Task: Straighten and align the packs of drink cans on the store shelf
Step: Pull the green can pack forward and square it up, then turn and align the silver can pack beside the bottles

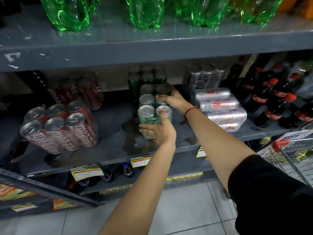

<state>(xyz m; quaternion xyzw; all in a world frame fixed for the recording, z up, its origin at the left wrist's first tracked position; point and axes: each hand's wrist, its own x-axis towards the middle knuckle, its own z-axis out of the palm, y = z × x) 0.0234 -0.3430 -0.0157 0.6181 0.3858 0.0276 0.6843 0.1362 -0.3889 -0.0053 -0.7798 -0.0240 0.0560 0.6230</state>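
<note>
A shrink-wrapped pack of green cans [147, 106] stands upright in the middle of the grey shelf [111, 126]. My left hand [158, 131] grips its near front side, thumb on a can top. My right hand [172, 99] holds its far right side, fingers over the can tops. Behind it stands a second green pack [147, 75]. A red can pack [59, 128] leans tilted at the left, with another red pack [81, 90] behind it. A silver can pack [220, 107] lies on its side at the right, with one more silver pack [205, 77] upright behind.
Green plastic bottles [145, 12] fill the shelf above. Dark cola bottles with red caps [271, 95] crowd the right end. A wire shopping cart [291, 155] stands at the lower right. Price labels [86, 172] hang on the shelf edge. The floor is tiled.
</note>
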